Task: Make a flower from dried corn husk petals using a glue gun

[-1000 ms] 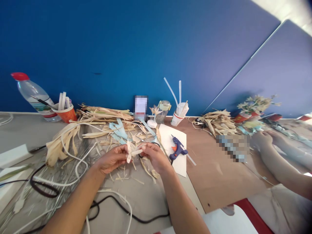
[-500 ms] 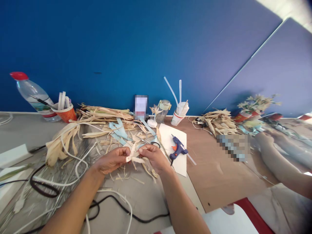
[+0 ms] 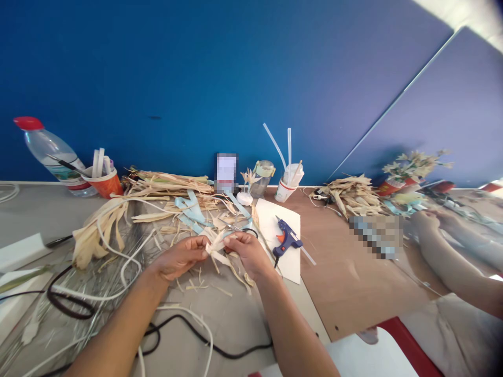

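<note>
Between my two hands is a pale dried corn husk piece (image 3: 216,247) with several petal-like strips fanning out. My left hand (image 3: 183,257) pinches its left side between thumb and fingers. From the other side my right hand (image 3: 248,252) grips it, thumb on top, fingertips partly hidden. Just behind the hands lie scissors (image 3: 250,231) with a dark handle, among blue ribbon (image 3: 192,208) and husk scraps. A dark blue glue gun (image 3: 288,241) with an orange trigger rests on a white sheet (image 3: 288,269) to the right.
Dried husks (image 3: 168,182) are heaped along the wall, near a phone (image 3: 227,173), a glass jar (image 3: 262,180) and a paper cup (image 3: 285,191). An orange cup (image 3: 104,183) and bottle (image 3: 51,152) stand left. Cables (image 3: 220,353) cross the front. Another person's arm (image 3: 456,262) is at right.
The husk piece has turned between my fingers, its strips now lying lower and closer together. Both hands have stayed nearly in place, and the view has shifted slightly.
</note>
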Motion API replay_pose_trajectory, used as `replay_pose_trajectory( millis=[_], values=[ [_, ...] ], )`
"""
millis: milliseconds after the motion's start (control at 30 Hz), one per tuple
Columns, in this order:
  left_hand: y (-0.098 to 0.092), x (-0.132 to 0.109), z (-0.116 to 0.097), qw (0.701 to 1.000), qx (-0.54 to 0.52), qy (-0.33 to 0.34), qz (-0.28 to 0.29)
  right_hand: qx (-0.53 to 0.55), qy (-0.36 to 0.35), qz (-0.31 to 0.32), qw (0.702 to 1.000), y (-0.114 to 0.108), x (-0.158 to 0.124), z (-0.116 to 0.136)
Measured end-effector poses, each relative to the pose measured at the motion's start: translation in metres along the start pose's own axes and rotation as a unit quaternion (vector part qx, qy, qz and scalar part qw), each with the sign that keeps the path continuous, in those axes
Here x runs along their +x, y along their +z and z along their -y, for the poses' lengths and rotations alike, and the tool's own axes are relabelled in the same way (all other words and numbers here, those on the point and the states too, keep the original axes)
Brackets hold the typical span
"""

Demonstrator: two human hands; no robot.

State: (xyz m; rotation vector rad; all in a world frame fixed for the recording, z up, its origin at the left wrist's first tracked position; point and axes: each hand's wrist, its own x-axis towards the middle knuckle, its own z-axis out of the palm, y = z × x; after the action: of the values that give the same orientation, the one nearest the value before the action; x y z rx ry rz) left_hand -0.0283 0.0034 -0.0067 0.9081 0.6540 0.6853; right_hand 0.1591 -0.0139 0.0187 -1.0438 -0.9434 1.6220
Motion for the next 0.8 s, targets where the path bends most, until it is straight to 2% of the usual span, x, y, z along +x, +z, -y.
replay_pose_trajectory(
  millis=[433, 633, 800],
  values=[
    [-0.005, 0.006, 0.005, 0.997, 0.027, 0.032, -0.069, 0.02, -0.007, -0.033, 0.999, -0.003, 0.003, -0.003],
    [-0.001, 0.004, 0.001, 0.992, -0.002, 0.078, -0.098, 0.107, -0.072, -0.115, 0.985, -0.016, 0.01, 0.004],
    [0.005, 0.002, -0.004, 0.987, -0.042, 0.115, -0.106, 0.037, -0.107, -0.16, 0.98, -0.02, 0.016, 0.0]
  ],
)
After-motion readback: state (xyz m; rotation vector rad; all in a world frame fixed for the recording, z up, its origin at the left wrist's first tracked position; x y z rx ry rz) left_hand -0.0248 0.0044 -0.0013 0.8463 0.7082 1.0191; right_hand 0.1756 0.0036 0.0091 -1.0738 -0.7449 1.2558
